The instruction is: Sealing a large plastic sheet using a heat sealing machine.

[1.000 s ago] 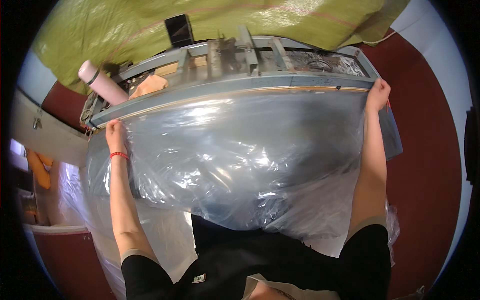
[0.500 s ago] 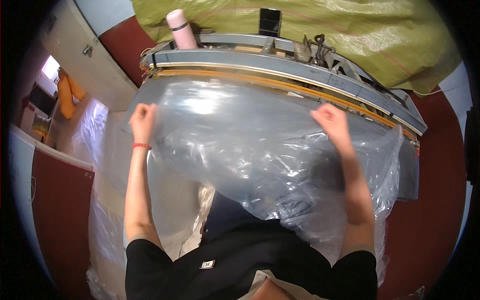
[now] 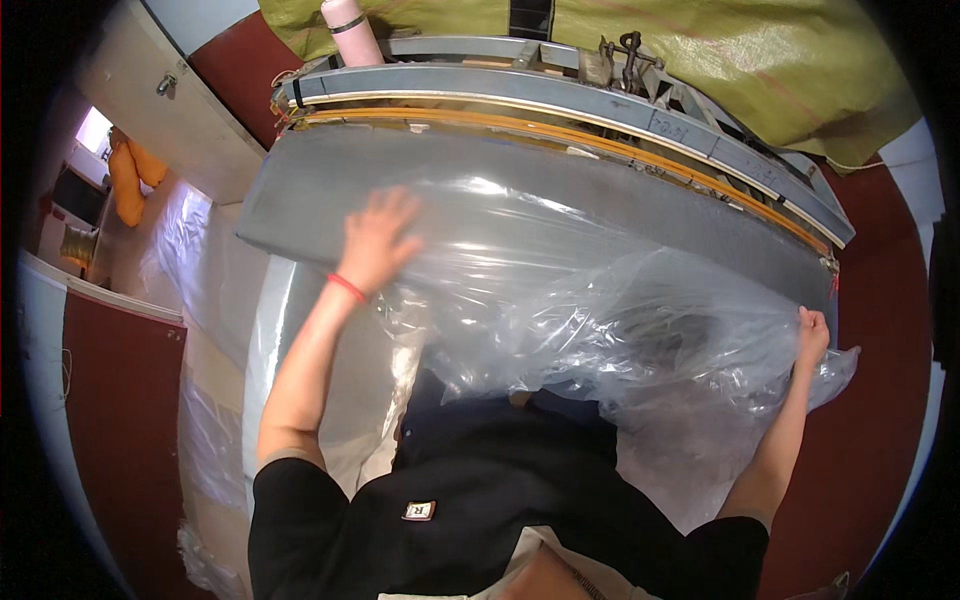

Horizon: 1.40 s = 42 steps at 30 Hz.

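since half a second ago the right hand [image 3: 812, 335] has swung out from the middle of the sheet to the far right end of the table, and the left hand [image 3: 378, 240] has slid inward from the left edge; the plastic sheet [image 3: 600, 300], which lay spread and fairly taut, now bunches toward the right.

left hand lies flat, fingers apart, palm pressing the sheet onto the grey table [image 3: 300, 200]. right hand is closed in a fist on the sheet's gathered corner, by the table's right end. the sheet covers most of the table top, smooth under the left palm, crumpled and puffed up in front of the body. beyond the table runs a long sealing bar [image 3: 560, 95] with an orange strip along it. a pink bottle [image 3: 350, 30] stands behind it, green tarp [image 3: 760, 60] beyond.

to do it well, it seems best to keep the left palm as an anchor, pull evenly with the right so wrinkles run out rather than fold over, and keep the edge parallel to the bar.
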Each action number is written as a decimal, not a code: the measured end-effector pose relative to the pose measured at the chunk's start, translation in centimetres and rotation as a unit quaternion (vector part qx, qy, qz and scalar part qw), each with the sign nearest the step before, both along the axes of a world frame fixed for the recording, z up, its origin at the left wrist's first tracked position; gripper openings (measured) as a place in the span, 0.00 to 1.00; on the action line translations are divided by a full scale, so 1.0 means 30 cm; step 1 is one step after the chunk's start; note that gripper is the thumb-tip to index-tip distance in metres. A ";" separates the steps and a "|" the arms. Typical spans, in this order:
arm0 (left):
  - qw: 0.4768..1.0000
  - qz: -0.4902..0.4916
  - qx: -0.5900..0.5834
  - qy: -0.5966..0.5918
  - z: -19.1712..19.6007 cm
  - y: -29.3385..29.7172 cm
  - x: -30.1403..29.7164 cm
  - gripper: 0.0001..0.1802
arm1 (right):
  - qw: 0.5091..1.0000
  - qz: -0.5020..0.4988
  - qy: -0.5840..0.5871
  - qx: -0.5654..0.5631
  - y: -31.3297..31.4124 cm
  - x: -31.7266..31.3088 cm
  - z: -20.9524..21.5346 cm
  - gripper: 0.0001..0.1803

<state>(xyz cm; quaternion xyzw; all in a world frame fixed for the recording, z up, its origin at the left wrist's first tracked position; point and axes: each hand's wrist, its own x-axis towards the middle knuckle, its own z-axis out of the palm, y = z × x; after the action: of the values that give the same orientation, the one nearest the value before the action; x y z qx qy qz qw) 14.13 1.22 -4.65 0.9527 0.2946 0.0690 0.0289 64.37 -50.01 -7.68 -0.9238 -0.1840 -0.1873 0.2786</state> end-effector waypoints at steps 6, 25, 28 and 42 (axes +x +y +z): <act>0.965 -0.071 -0.035 -0.252 0.015 -0.082 -0.115 0.28 | 0.999 -0.018 -0.038 -0.034 -0.007 -0.004 0.001 0.18; 0.372 0.083 -0.767 -0.515 -0.109 0.002 -0.166 0.22 | 0.999 -0.013 -0.042 -0.017 0.022 0.013 -0.011 0.17; 0.387 0.191 -0.727 -0.534 0.117 -0.247 0.002 0.24 | 0.999 -0.033 -0.035 -0.020 -0.008 0.005 -0.006 0.17; 0.806 0.320 -0.384 -0.318 -0.058 -0.041 -0.204 0.09 | 1.000 -0.002 -0.021 0.001 -0.011 0.018 -0.022 0.17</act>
<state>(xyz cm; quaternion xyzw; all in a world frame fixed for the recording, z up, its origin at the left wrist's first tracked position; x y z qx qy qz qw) 8.01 -0.01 -6.39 0.6403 0.5596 0.2546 0.4604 64.90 -50.34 -8.33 -0.9198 -0.1880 -0.2078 0.2748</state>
